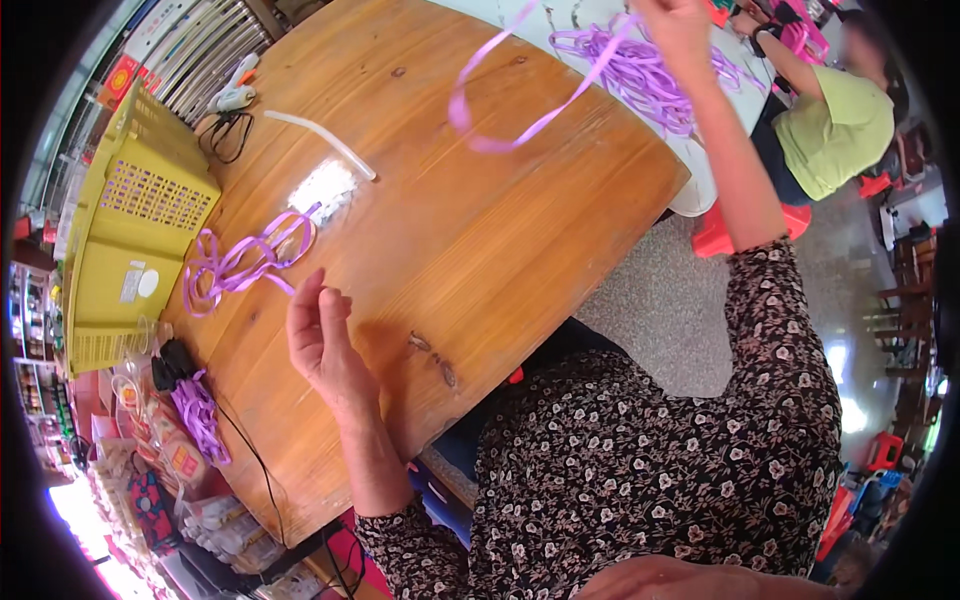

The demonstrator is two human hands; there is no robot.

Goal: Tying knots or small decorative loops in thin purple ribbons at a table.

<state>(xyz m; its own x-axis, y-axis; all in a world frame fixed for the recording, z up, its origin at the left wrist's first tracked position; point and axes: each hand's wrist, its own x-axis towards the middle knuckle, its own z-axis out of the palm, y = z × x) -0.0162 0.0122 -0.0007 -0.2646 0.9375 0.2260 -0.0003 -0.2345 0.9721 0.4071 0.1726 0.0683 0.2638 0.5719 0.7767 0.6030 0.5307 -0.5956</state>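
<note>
My right hand [676, 28] is raised at the top edge over the white table, partly cut off, its fingers closed on a purple ribbon [497, 146]. This ribbon hangs in a wide loop above the wooden table and leaves the view at the top. A tangled heap of purple ribbon [625, 72] lies below that hand. My left hand [328, 345] hovers over the near left of the wooden table [480, 235], fingers curled in. A loose looped purple ribbon [235, 270] lies beyond it, one strand reaching its fingers; whether they grip that strand is hidden.
A yellow plastic basket [140, 235] stands at the left edge. Beyond are a white stick [325, 140] and a white glue gun [236, 97] with a black cord. A purple ribbon bundle [200, 415] sits near left. Another person [835, 130] works at the far right beside red stools.
</note>
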